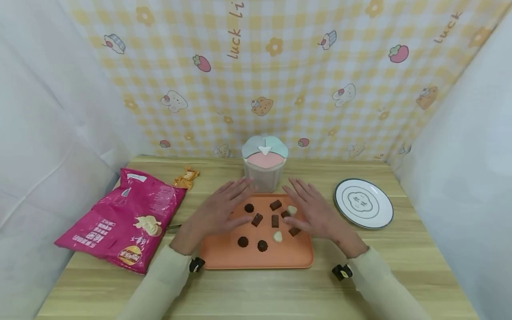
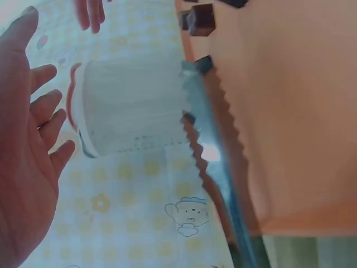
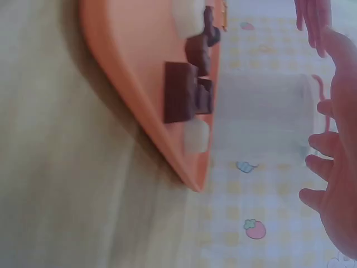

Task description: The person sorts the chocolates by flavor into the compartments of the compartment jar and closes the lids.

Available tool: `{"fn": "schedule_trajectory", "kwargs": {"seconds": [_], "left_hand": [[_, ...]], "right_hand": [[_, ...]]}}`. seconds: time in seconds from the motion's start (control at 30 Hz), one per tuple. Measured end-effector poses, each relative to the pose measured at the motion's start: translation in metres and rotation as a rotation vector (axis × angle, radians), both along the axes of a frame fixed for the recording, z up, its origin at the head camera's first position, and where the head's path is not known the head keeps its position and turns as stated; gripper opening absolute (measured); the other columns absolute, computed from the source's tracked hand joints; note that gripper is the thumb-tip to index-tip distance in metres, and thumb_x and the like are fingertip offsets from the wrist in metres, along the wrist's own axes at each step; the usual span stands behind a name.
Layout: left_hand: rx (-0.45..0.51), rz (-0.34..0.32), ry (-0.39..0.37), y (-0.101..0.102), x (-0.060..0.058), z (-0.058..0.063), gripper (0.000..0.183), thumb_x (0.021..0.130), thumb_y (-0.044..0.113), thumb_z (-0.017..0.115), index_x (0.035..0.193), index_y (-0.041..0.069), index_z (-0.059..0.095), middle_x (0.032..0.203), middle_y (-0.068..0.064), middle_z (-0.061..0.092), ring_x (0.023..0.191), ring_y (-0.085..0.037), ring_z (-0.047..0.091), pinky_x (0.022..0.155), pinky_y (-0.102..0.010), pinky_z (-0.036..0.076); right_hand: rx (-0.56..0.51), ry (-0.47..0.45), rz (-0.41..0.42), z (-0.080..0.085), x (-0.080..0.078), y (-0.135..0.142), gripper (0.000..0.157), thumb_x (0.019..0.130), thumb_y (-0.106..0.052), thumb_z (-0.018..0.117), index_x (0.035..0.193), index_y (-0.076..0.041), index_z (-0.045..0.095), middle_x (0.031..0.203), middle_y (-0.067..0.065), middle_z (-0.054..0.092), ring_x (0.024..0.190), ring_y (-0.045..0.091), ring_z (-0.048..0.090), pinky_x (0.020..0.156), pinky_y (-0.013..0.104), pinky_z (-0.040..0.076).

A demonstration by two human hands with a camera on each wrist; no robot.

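My left hand and right hand are spread over an orange tray, fingers straight and holding nothing. On the tray lie several brown block chocolates, dark round chocolates and white chocolates. Beyond the fingertips stands a clear container with a grey, green and pink lid. A metal tool with toothed edges lies across the tray edge in the left wrist view, mostly hidden by my left arm in the head view.
To the left lies a large magenta snack bag, with gold-wrapped candies behind it. A white plate with a dark rim is at the right. Behind the wooden table hangs a yellow checked cloth.
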State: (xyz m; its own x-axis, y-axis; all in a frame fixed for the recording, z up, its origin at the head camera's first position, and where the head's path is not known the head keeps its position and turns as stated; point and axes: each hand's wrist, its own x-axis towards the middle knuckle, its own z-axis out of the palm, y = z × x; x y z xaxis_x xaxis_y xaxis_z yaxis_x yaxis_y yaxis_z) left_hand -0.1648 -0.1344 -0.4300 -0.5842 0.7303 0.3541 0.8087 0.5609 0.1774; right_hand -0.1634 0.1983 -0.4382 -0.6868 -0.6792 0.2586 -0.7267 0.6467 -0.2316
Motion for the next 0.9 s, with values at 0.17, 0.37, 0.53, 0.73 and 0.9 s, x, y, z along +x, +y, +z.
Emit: {"fn": "schedule_trajectory", "kwargs": {"seconds": [0.17,0.37,0.53,0.73,0.9], "left_hand": [[0.051,0.025,-0.007,0.0,-0.009,0.005,0.081,0.106,0.065,0.029,0.161,0.004,0.033,0.166,-0.018,0.025,0.153,-0.035,0.02,0.12,-0.053,0.021],[0.136,0.043,-0.015,0.0,-0.026,0.01,0.072,0.108,0.049,0.048,0.161,0.002,0.031,0.167,-0.018,0.022,0.153,-0.036,0.02,0.121,-0.049,0.017],[0.202,0.062,-0.013,0.007,-0.043,0.009,0.071,0.105,0.031,0.06,0.163,0.006,0.027,0.168,-0.017,0.021,0.153,-0.036,0.021,0.12,-0.052,0.022],[0.246,0.13,-0.118,0.018,-0.06,0.013,0.068,0.107,0.031,0.057,0.165,0.012,0.026,0.171,-0.008,0.014,0.155,-0.032,0.015,0.12,-0.05,0.02],[0.291,0.136,-0.205,0.024,-0.077,0.016,0.063,0.11,0.031,0.051,0.164,0.012,0.026,0.17,-0.012,0.016,0.156,-0.027,0.01,0.121,-0.053,0.018]], "right_hand": [[-0.04,-0.046,-0.013,0.011,-0.008,0.002,0.081,0.105,-0.055,0.05,0.164,-0.007,0.023,0.17,0.016,0.01,0.156,0.033,0.007,0.12,0.057,0.013],[-0.115,-0.016,-0.005,0.024,-0.028,0.001,0.08,0.106,-0.049,0.054,0.164,-0.006,0.022,0.169,0.017,0.013,0.153,0.039,0.016,0.116,0.063,0.022],[-0.179,0.008,-0.001,0.032,-0.048,-0.005,0.076,0.105,-0.036,0.061,0.163,-0.003,0.024,0.169,0.016,0.015,0.151,0.038,0.023,0.115,0.06,0.026],[-0.211,-0.033,-0.03,0.038,-0.067,-0.015,0.066,0.107,-0.024,0.057,0.162,-0.002,0.027,0.168,0.018,0.019,0.151,0.037,0.024,0.118,0.056,0.024],[-0.232,-0.06,-0.042,0.038,-0.081,-0.021,0.057,0.11,-0.021,0.051,0.16,-0.001,0.032,0.167,0.017,0.024,0.151,0.034,0.027,0.118,0.053,0.025]]}}
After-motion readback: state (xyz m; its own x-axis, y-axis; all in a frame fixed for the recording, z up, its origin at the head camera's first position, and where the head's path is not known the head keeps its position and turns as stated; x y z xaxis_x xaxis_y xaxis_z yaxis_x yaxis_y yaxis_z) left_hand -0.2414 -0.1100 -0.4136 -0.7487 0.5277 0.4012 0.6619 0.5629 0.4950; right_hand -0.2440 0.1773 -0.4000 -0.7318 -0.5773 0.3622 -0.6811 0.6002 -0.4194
